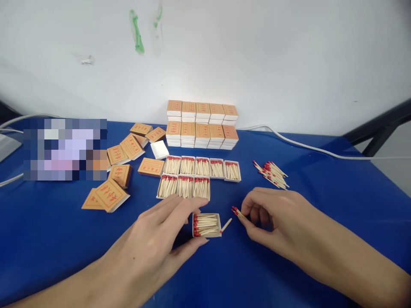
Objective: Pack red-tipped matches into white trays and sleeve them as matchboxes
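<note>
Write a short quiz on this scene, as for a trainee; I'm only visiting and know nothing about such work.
1. Which pinches several small red-headed wooden matches: the left hand or the right hand?
2. True or false: in the open white rectangular cardboard tray framed by the left hand, the match heads lie toward the picture's left.
3. How many match-filled trays form the row nearest the orange-topped cardboard matchbox stacks?

Key: 1. The right hand. 2. True. 3. Five.

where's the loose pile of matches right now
In the head view, the loose match pile lies right of the rows of filled trays, just beyond the right hand.
</note>
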Motion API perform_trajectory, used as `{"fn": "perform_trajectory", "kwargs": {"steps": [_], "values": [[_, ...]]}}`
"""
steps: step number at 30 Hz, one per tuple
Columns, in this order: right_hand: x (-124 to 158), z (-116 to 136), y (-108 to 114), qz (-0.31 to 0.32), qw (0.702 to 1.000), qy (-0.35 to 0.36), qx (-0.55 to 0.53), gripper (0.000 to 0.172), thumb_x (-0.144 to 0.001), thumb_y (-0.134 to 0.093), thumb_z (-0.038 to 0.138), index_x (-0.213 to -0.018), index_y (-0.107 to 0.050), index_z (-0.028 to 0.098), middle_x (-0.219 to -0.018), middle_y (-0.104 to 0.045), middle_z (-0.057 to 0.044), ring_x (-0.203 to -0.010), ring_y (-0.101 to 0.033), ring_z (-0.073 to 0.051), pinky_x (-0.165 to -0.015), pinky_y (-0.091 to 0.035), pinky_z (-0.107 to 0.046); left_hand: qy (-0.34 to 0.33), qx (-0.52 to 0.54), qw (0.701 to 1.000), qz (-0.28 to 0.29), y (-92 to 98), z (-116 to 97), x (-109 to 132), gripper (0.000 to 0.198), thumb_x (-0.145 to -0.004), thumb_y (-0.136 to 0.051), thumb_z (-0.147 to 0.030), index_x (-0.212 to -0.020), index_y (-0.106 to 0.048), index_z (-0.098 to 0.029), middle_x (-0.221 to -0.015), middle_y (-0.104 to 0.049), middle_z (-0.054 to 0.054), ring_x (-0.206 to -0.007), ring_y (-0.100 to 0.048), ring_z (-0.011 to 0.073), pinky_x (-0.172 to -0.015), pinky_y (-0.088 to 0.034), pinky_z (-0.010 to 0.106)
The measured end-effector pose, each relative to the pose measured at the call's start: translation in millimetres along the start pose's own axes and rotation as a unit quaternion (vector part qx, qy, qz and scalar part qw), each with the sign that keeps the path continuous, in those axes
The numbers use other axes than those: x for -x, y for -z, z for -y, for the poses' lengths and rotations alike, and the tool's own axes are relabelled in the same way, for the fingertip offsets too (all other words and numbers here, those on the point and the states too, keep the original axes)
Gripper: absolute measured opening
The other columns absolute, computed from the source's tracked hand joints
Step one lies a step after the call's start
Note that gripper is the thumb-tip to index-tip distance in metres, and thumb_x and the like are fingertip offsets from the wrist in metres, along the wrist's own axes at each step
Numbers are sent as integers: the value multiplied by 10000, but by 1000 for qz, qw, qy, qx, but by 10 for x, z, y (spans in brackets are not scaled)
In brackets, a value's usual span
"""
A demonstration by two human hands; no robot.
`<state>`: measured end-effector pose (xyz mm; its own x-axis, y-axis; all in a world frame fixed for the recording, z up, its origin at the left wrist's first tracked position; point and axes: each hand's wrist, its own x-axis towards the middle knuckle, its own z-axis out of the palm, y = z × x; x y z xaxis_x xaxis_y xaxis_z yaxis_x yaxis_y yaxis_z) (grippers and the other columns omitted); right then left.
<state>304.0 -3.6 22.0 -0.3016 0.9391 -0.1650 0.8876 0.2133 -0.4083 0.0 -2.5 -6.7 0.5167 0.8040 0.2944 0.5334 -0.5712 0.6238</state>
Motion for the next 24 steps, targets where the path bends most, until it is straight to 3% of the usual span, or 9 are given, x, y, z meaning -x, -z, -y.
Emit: {"fn": "perform_trajectory", "kwargs": {"steps": [3,7,10,14,20,24], "values": [[-22,-43,10,-3,1000,2,12,285,-1141,-657,456,-917,-684,282,-827,-702,33,-700,-621,-155,-638,-469,-334,5,-3,1000,-1,4,-2,2,549,-1094,-792,-213,-1576,-577,-362,-1227,-770,-17,-1020,-782,167,-946,-681,271],[-80,-26,106,-33,999,27,-8,303,-1132,-678,454,-886,-696,277,-757,-684,29,-634,-595,-153,-592,-446,-333,1,7,1000,1,21,-10,6,511,-1097,-777,-210,-1549,-587,-353,-1212,-779,-8,-995,-790,173,-907,-692,276],[-78,112,192,-44,996,60,-40,256,-1121,-697,407,-903,-718,275,-763,-703,26,-632,-612,-157,-596,-459,-331,7,21,1000,11,20,-5,10,537,-1089,-783,-208,-1562,-577,-360,-1238,-779,5,-1038,-798,192,-936,-699,303],[-62,384,193,-31,992,107,-62,90,-1035,-771,244,-963,-734,283,-906,-751,33,-764,-677,-157,-671,-508,-312,11,42,999,23,9,1,-4,622,-1064,-813,-203,-1600,-546,-373,-1285,-788,5,-1080,-815,200,-942,-705,312],[-206,628,102,0,976,208,-65,175,-988,-744,67,-934,-663,212,-961,-722,1,-803,-663,-157,-696,-506,-305,33,69,996,45,41,-42,-21,753,-979,-885,-109,-1567,-532,-419,-1394,-790,-42,-1198,-828,187,-991,-695,281],[-257,620,96,19,973,222,-55,220,-986,-800,52,-924,-646,197,-978,-721,-15,-782,-647,-152,-657,-493,-286,34,82,995,51,39,-39,-23,748,-979,-888,-100,-1551,-529,-422,-1360,-790,-60,-1165,-821,168,-982,-684,268]]}}
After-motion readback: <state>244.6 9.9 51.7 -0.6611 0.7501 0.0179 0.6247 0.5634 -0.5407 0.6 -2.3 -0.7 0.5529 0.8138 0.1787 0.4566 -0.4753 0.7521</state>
